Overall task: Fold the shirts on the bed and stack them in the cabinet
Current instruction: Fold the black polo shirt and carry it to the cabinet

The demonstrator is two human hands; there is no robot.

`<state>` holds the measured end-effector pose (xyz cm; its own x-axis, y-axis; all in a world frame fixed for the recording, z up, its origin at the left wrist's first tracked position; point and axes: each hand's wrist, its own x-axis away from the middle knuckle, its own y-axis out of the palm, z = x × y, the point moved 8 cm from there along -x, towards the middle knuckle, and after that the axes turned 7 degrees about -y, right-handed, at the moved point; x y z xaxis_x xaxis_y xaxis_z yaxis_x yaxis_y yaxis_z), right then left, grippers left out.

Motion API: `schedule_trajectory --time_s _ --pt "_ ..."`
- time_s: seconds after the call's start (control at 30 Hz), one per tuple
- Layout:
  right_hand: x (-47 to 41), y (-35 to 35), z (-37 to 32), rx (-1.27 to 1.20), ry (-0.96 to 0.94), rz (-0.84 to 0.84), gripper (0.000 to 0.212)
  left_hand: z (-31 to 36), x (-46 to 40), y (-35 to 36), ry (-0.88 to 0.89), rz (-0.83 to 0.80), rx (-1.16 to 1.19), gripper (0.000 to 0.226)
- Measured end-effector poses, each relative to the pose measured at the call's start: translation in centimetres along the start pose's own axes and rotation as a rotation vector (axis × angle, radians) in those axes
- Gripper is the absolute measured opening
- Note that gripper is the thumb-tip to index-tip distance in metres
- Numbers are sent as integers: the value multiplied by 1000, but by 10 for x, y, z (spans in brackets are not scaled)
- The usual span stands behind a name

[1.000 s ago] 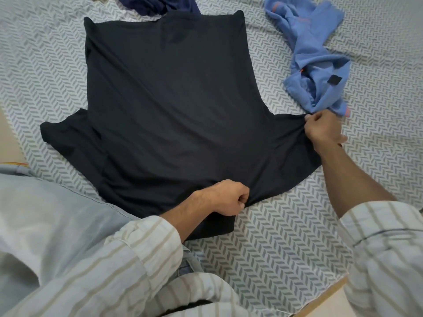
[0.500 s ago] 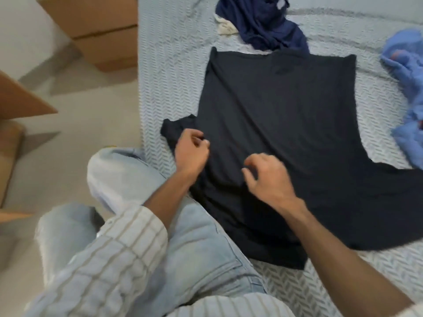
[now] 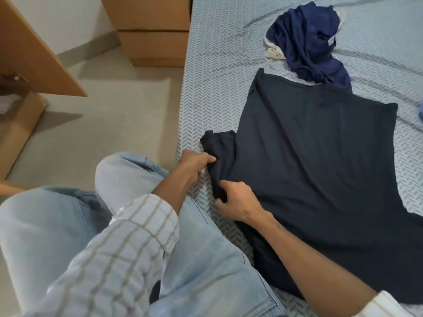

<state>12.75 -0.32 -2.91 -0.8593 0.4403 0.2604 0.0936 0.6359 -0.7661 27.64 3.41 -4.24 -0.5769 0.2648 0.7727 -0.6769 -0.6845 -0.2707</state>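
Observation:
A black T-shirt (image 3: 320, 161) lies spread flat on the bed (image 3: 212, 88), which has a grey herringbone sheet. Its left sleeve sits near the bed's left edge. My left hand (image 3: 194, 164) pinches that sleeve's edge. My right hand (image 3: 238, 200) grips the same sleeve a little lower, with fingers curled into the bunched cloth. A crumpled navy shirt (image 3: 309, 42) lies beyond the black one, towards the head of the bed. At the far left stands part of a wooden cabinet (image 3: 23, 124) with an open door (image 3: 34, 53).
A wooden drawer unit (image 3: 151, 30) stands on the floor against the bed's far left side. Beige floor (image 3: 109, 110) lies between cabinet and bed. My knee in light jeans (image 3: 119, 175) rests against the bed edge. A cream cloth (image 3: 274, 51) peeks from under the navy shirt.
My view swung left, away from the right sleeve. Both hands left the right sleeve and the hem, moved to the left sleeve, and now grip it, bunching the cloth.

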Motion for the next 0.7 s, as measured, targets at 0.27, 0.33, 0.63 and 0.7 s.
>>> schedule_trajectory --time_s 0.27,0.33,0.63,0.7 --pt "-18 -6 -7 21 -48 -260 10 -4 -7 -1 -156 -119 522 39" --pt "-37 -28 -5 -23 0 -179 7 -4 -11 -10 -147 -62 612 42" --pt "-154 -92 25 165 158 139 31 -8 -25 -44 -85 126 792 27" --pt "-170 -86 30 269 211 10 28 -7 -26 -50 -34 170 809 32"
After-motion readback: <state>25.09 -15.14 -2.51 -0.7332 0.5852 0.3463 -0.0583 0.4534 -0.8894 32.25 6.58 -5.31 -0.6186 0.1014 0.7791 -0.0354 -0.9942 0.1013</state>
